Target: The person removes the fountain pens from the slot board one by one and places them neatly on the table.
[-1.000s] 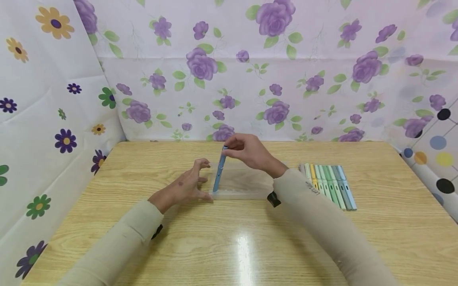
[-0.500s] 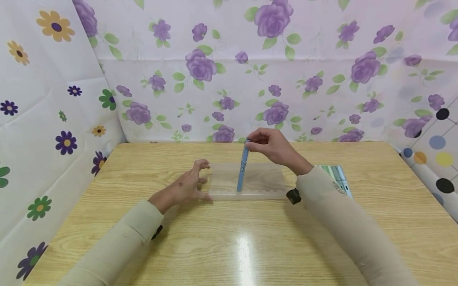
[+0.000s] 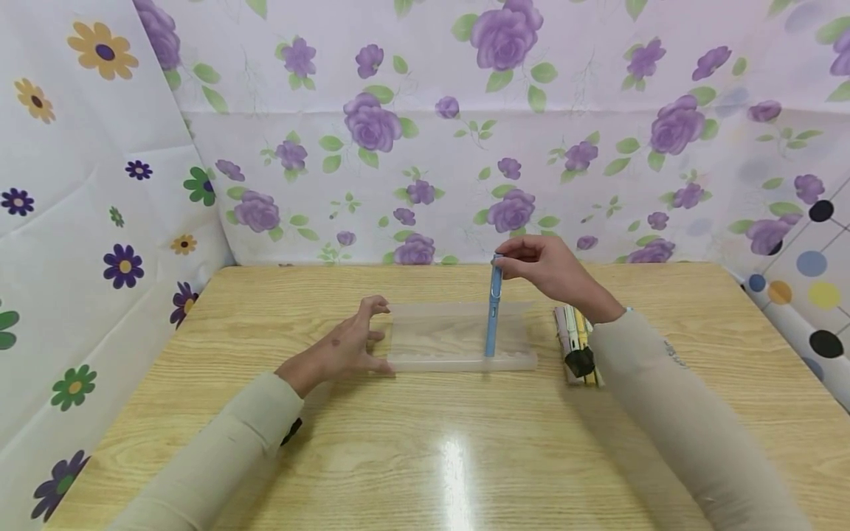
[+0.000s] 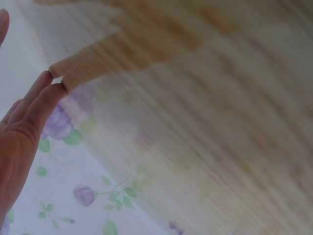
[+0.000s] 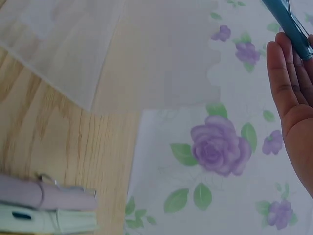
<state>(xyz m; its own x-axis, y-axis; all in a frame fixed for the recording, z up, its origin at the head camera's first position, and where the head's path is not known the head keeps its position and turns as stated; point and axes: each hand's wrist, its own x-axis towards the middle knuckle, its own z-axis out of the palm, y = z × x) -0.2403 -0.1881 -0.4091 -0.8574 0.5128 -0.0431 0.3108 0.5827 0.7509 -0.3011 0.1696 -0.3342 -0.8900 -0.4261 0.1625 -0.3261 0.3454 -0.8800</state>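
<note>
A blue pen (image 3: pixel 493 310) with a wire clip stands nearly upright over the right part of a translucent plastic box (image 3: pixel 432 330). My right hand (image 3: pixel 547 271) pinches the pen's top end between thumb and fingers. Whether the lower tip touches the box cannot be told. Spread across the box's left end, my left hand (image 3: pixel 352 341) holds it, thumb at the near corner and index finger at the far one. Two fingertips (image 4: pixel 55 88) meet the box's edge in the left wrist view. A scalloped edge of the box (image 5: pixel 195 73) shows in the right wrist view.
Right of the box lies a row of pastel pens (image 3: pixel 572 332), partly hidden by my right forearm and a black wrist device (image 3: pixel 580 362). A lilac pen (image 5: pixel 58 197) lies beside a pale green one (image 5: pixel 46 220). A flowered cloth (image 3: pixel 398 184) hangs behind the wooden table (image 3: pixel 372 442).
My right hand has carried the upright blue pen rightward along the box, from its left end to its right part. The left hand stays put. My right sleeve now covers different pens.
</note>
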